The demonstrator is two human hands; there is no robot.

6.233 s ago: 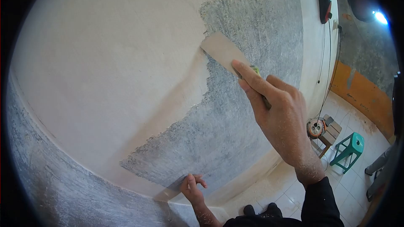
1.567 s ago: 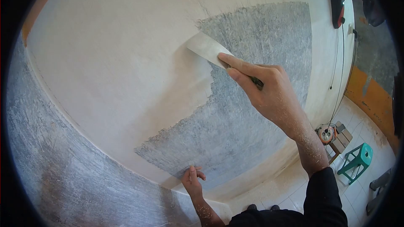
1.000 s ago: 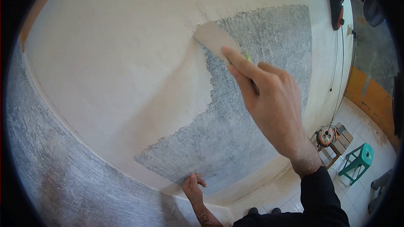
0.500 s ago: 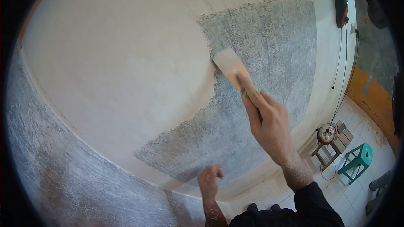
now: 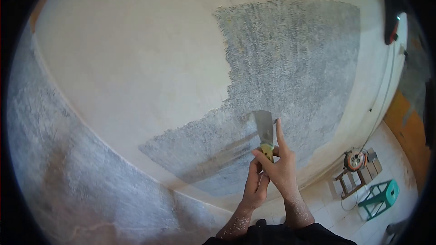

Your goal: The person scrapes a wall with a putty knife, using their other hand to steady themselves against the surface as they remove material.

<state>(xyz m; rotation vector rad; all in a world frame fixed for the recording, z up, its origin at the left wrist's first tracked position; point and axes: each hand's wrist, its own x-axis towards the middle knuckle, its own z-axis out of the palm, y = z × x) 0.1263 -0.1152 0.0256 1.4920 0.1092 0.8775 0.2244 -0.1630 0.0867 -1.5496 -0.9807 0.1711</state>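
Note:
A metal scraper [image 5: 265, 129] with a yellow-green handle points up in front of the scraped grey patch [image 5: 290, 59] of the wall. My right hand [image 5: 280, 168] grips its handle, thumb across it and index finger stretched up beside the blade. My left hand [image 5: 255, 185] is close against the right one at the lower end of the handle, fingers curled; what it holds, if anything, is hidden. White coating [image 5: 127, 59] covers the wall left of the patch. Pale flecks lie on both forearms.
A cable reel [image 5: 355, 159] sits by a small wooden stool [image 5: 352, 183] at the lower right, with a green plastic stool [image 5: 383, 196] beside it on the tiled floor. Cords hang along the right. A dark object with a red part [image 5: 393, 16] is at the upper right.
The scraper and my right hand have come down from the left edge of the grey patch. My left hand has moved right and up to meet them. The view has shifted slightly.

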